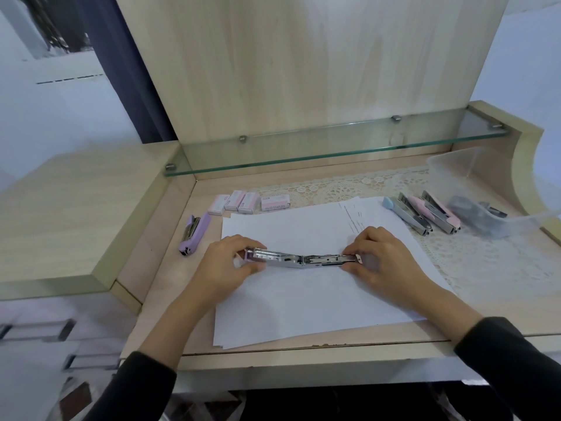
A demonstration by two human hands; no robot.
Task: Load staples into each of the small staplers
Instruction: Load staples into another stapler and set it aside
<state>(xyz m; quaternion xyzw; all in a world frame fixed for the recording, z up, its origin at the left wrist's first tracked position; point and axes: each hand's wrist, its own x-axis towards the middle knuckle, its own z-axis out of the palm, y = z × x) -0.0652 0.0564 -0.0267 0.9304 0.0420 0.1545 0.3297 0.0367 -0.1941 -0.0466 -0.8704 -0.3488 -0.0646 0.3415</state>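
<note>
Left grip [232,258]: pinches lilac end of opened stapler [300,259].
Right grip [379,257]: pinches its opposite end.
Paper [303,308]: beneath both grips.

Middle of the surface [164,268] is pretty much taken: the opened stapler [300,259] lies flat across the paper [303,305], with the left hand [230,259] gripping one end and the right hand [382,256] gripping the other. There's bare paper in front of it and behind it, so room to reach there. Left side is tight, with a purple stapler [194,235] just beside the raised ledge [76,223]. Staple boxes [243,202] line the back, and a glass shelf [334,153] sticks out over the strip behind them. Right side is crowded: a row of staplers [425,212], then a clear tub [455,171].
</note>
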